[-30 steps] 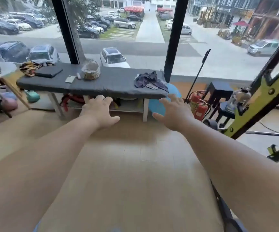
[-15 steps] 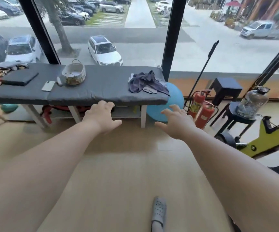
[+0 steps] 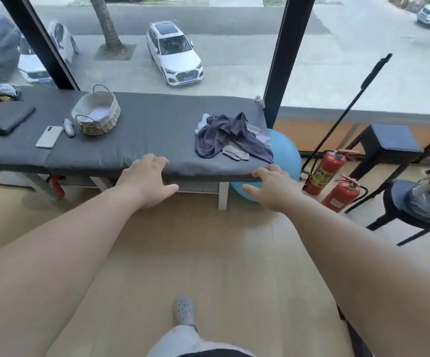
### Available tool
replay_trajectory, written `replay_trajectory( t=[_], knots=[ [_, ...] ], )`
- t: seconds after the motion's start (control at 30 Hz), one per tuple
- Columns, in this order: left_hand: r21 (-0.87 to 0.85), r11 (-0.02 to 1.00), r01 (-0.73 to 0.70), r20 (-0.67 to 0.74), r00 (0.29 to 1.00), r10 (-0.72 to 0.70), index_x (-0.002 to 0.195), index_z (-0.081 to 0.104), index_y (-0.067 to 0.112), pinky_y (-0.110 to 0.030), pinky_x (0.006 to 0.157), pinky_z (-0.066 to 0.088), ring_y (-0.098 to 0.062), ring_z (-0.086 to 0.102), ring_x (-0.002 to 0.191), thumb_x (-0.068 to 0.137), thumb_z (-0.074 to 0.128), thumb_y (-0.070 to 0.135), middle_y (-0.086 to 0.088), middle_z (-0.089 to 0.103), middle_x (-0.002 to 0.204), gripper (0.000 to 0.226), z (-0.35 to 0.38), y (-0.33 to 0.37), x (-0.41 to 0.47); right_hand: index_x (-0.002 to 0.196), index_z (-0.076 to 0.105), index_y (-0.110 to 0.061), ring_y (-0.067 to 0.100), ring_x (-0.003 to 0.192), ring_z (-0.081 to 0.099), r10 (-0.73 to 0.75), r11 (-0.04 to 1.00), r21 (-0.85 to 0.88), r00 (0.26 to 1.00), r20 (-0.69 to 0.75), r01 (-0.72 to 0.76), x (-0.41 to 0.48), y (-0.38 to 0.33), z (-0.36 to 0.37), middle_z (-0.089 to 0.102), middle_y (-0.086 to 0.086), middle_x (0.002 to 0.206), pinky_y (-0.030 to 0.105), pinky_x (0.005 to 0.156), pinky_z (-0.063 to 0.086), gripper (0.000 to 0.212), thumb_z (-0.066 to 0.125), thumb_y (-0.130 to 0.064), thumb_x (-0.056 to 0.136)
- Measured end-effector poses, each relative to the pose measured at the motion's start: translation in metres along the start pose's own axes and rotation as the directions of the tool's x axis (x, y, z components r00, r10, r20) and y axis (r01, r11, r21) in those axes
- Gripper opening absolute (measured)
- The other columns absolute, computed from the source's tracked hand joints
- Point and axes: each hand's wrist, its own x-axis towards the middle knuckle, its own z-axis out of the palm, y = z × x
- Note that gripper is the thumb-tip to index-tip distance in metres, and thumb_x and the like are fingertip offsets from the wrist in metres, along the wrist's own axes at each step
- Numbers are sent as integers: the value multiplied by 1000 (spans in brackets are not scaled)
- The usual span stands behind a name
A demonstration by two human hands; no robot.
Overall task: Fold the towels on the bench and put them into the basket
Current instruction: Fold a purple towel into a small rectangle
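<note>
Head view: towels point(image 3: 230, 136) lie just beyond the right hand point(image 3: 273, 188), nearer than the left hand point(image 3: 148, 182); both spread, empty.

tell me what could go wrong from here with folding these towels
1. The towel pile lies crumpled at the right end of the bench, one corner reaching the front edge; a careless pull by the right hand could drag pieces onto the floor.
2. The basket stands well left of the pile, with a phone beside it; dropping folded towels in could nudge the phone.
3. Two fire extinguishers stand by the bench's right end, a possible trip hazard.
</note>
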Motion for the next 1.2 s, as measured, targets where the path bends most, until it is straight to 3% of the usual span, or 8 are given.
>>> replay_trajectory(
  t=[0.33,0.5,0.83,1.2],
  knots=[
    [-181,983,0,138,990,25,147,38,25,-44,110,38,-30,39,137,85,61,60,-4,36,151,75,22,-32,233,138,51,-29,29,130,43,108,994,-47,986,126,-103,201,-8,7,41,3,146,53,105,43,60,47,-67,92],
    [-185,983,-12,219,974,53,147,38,25,-45,108,40,-31,39,136,85,60,62,-4,36,150,75,25,-40,317,138,52,-30,28,129,45,198,980,-57,958,206,-190,267,-10,12,41,2,145,52,103,44,60,48,-68,91],
    [-169,984,48,341,940,13,145,39,25,-42,103,43,-25,42,133,85,61,59,-1,35,150,72,48,-35,451,137,53,-30,30,131,43,177,984,-25,942,284,-177,419,14,12,40,1,148,48,104,40,56,51,-63,92],
    [-139,980,140,471,880,-59,144,40,26,-40,94,48,-26,47,127,84,64,54,-3,43,145,70,83,17,575,135,49,-29,28,123,48,44,997,48,933,357,-65,579,59,10,48,2,132,44,98,44,56,57,-57,87]
  ],
)
